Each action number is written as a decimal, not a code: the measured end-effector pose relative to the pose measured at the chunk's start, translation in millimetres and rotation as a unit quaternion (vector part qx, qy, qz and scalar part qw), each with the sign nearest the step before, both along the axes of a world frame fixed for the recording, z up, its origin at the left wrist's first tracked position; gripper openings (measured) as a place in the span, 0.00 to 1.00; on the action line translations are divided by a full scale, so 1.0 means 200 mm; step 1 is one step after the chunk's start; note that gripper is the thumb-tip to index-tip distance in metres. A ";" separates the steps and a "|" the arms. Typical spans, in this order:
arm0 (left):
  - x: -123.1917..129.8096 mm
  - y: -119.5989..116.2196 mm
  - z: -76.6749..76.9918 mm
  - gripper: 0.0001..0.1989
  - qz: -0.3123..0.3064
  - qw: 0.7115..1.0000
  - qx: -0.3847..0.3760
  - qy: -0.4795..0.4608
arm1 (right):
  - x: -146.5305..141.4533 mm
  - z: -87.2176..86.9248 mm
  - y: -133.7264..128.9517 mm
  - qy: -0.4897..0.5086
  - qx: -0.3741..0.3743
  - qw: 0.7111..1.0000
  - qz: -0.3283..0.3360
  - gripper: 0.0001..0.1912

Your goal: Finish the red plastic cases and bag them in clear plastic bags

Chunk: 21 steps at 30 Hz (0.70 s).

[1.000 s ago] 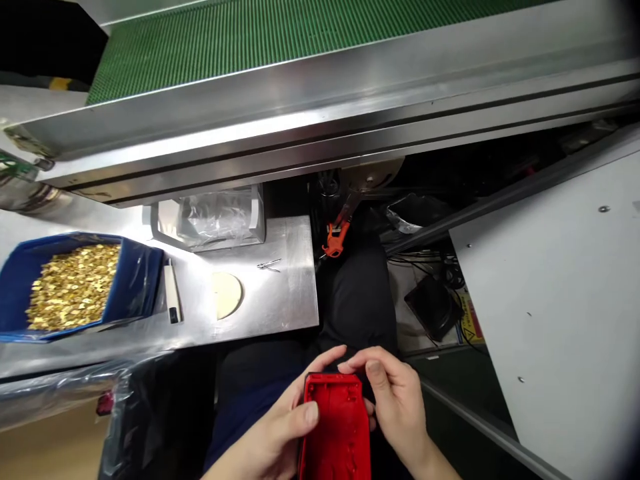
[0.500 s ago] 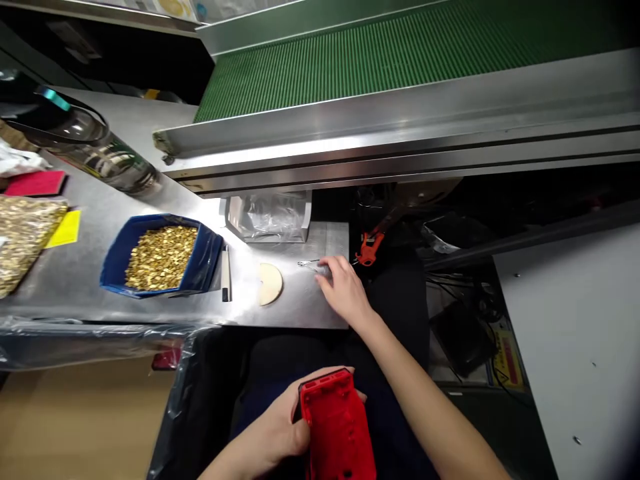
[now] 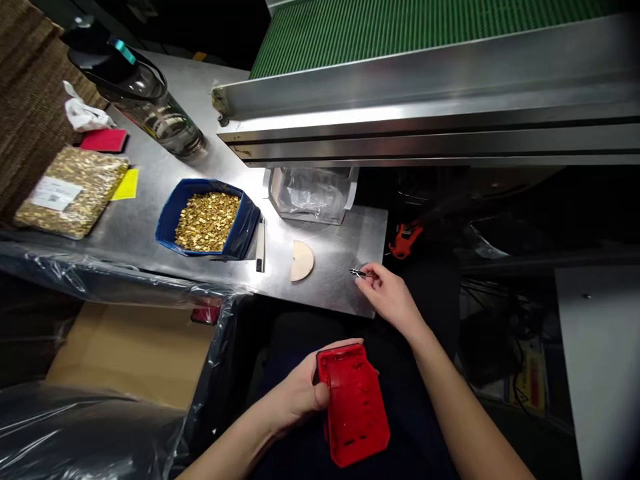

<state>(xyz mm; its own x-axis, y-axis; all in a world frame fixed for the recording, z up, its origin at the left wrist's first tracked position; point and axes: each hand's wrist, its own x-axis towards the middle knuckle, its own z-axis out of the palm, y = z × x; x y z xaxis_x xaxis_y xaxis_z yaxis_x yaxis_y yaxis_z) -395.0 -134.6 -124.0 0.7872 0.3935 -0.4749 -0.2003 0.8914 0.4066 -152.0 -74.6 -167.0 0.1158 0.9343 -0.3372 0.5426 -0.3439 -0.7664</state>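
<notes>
My left hand (image 3: 300, 393) is wrapped round a red plastic housing (image 3: 353, 407), its hollow inside facing up, held over my lap. At the right end of the metal table, my right hand (image 3: 387, 290) pinches a small metal tool, perhaps tweezers (image 3: 359, 273), whose tip points left. A pale half-round disc (image 3: 302, 261) lies left of that hand. Beside it are a thin white-and-black tool (image 3: 261, 247) and a blue bin (image 3: 167, 217) of small brass-coloured parts (image 3: 207, 221).
A clear-fronted bin (image 3: 310, 193) sits under the metal rail of a green conveyor (image 3: 400, 40). Farther left stand a bottle (image 3: 165, 120) and a bag of brass parts (image 3: 75, 190). An orange-handled tool (image 3: 406, 240) is past the table's right edge; a plastic-lined carton (image 3: 135, 347) is lower left.
The view has shifted, so the scene sits farther right and partly higher or lower. My right hand has closed on the small metal tool. My left hand still holds the red housing, now seen more fully.
</notes>
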 end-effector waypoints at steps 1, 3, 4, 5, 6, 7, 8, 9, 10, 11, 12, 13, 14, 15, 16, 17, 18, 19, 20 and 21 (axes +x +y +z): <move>0.00 0.00 0.00 0.57 -0.002 1.000 0.006 0.011 | 0.00 0.05 -0.05 0.020 -0.008 1.000 -0.003 0.13; 0.00 0.00 0.00 0.56 -0.001 0.999 0.024 0.036 | -0.01 0.19 -0.17 0.069 -0.028 0.997 -0.001 0.18; 0.01 0.00 0.01 0.56 0.003 0.998 0.032 0.046 | -0.02 0.27 -0.24 0.096 -0.043 0.994 0.002 0.18; 0.01 0.00 0.01 0.55 0.006 0.998 0.039 0.051 | -0.04 0.34 -0.30 0.111 -0.055 0.992 0.010 0.16; 0.02 0.00 0.02 0.54 0.008 0.998 0.043 0.053 | -0.06 0.41 -0.36 0.110 -0.060 0.992 0.020 0.14; 0.03 0.00 0.02 0.54 0.007 0.998 0.045 0.053 | -0.08 0.47 -0.41 0.102 -0.054 0.993 0.035 0.12; 0.04 0.00 0.03 0.54 0.004 0.998 0.046 0.053 | -0.10 0.51 -0.46 0.085 -0.033 0.995 0.050 0.10; 0.06 0.00 0.04 0.54 -0.001 0.998 0.044 0.055 | -0.12 0.53 -0.50 0.065 0.000 0.996 0.061 0.09; 0.07 0.00 0.04 0.55 -0.006 0.997 0.042 0.058 | -0.14 0.54 -0.52 0.046 0.040 0.996 0.068 0.08; 0.08 -0.01 0.05 0.56 -0.010 0.997 0.042 0.061 | -0.16 0.54 -0.54 0.029 0.076 0.994 0.071 0.08; 0.09 -0.01 0.05 0.57 -0.015 0.997 0.042 0.063 | -0.17 0.53 -0.55 0.013 0.105 0.992 0.071 0.08; 0.10 -0.01 0.05 0.58 -0.020 0.997 0.043 0.063 | -0.18 0.52 -0.56 0.001 0.125 0.990 0.070 0.09; 0.10 -0.01 0.05 0.58 -0.025 0.997 0.045 0.063 | -0.18 0.51 -0.56 -0.008 0.135 0.988 0.070 0.09; 0.11 -0.02 0.05 0.59 -0.029 0.996 0.049 0.063 | -0.18 0.50 -0.57 -0.015 0.138 0.988 0.071 0.09; 0.11 -0.02 0.05 0.59 -0.033 0.996 0.053 0.061 | -0.18 0.49 -0.57 -0.019 0.141 0.987 0.071 0.09; 0.11 -0.02 0.04 0.60 -0.036 0.996 0.056 0.062 | -0.18 0.48 -0.57 -0.022 0.144 0.987 0.070 0.09; 0.12 -0.02 0.04 0.60 -0.038 0.995 0.059 0.065 | -0.17 0.48 -0.57 -0.024 0.147 0.986 0.070 0.09; 0.12 -0.02 0.05 0.61 -0.041 0.995 0.062 0.068 | -0.17 0.48 -0.57 -0.024 0.149 0.986 0.070 0.09; 0.13 -0.02 0.05 0.61 -0.044 0.994 0.065 0.073 | -0.17 0.48 -0.57 -0.022 0.151 0.986 0.069 0.09; 0.13 -0.02 0.06 0.62 -0.047 0.994 0.066 0.078 | -0.17 0.49 -0.58 -0.020 0.151 0.986 0.067 0.09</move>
